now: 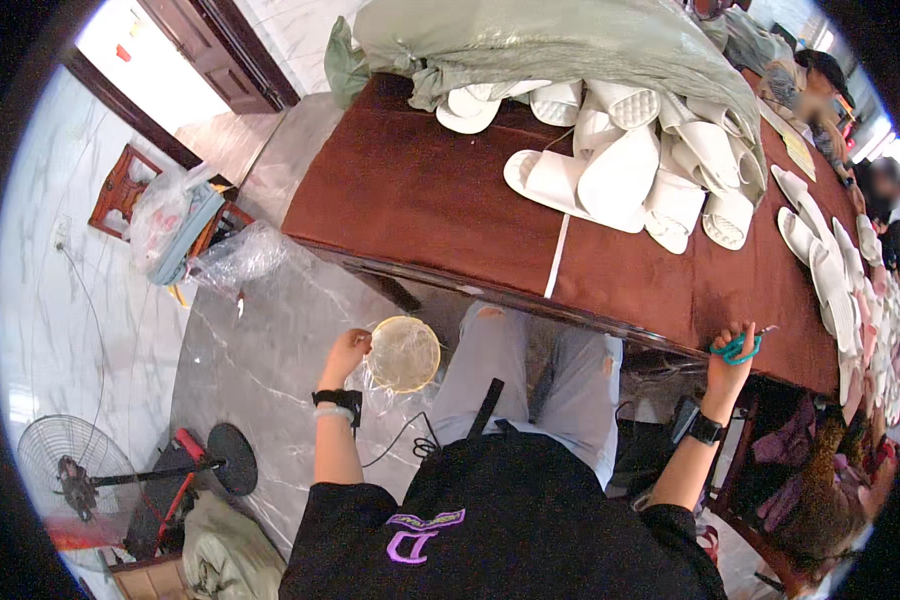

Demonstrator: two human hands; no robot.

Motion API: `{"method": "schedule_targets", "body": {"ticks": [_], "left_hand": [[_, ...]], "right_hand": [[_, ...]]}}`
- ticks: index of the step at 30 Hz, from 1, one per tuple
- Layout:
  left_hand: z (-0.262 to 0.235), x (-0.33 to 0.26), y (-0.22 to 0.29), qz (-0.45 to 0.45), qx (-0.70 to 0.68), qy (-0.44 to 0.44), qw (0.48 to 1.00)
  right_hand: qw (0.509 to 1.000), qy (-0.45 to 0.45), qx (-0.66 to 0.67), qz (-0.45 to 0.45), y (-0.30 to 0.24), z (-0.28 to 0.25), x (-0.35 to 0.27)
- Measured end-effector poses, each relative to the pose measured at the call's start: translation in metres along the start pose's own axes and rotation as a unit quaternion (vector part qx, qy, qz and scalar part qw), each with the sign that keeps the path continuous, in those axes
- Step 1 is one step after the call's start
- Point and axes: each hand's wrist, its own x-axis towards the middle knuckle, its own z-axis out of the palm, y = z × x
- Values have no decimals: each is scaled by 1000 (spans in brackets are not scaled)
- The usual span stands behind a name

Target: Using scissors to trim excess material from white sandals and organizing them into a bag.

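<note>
My left hand (346,352) is held out to the left, below the table's edge, and grips a large roll of clear tape (404,353) by its rim. My right hand (732,352) rests at the front edge of the brown table (420,200) and is closed on a pair of scissors with teal handles (738,346). A strip of white tape (557,256) lies across the tabletop between the two hands. A pile of white slippers (630,160) spills from a grey-green sack (570,40) further back on the table.
More white slippers (830,270) lie in a row along the table's right side, where other people sit. On the floor at left stand a fan (70,470), clear plastic bags (235,258) and a wooden chair (120,190). A cable (400,440) runs by my knees.
</note>
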Motion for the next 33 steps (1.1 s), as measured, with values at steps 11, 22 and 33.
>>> {"method": "schedule_targets", "body": {"ticks": [11, 22, 33], "left_hand": [[23, 19, -27, 58, 127, 147, 979], [41, -26, 308, 234, -196, -273, 912], [137, 166, 402, 224, 61, -162, 959]], "right_hand": [[999, -52, -7, 13, -1, -6, 4], [998, 36, -54, -20, 2, 20, -10], [999, 2, 17, 37, 4, 6, -4]]}}
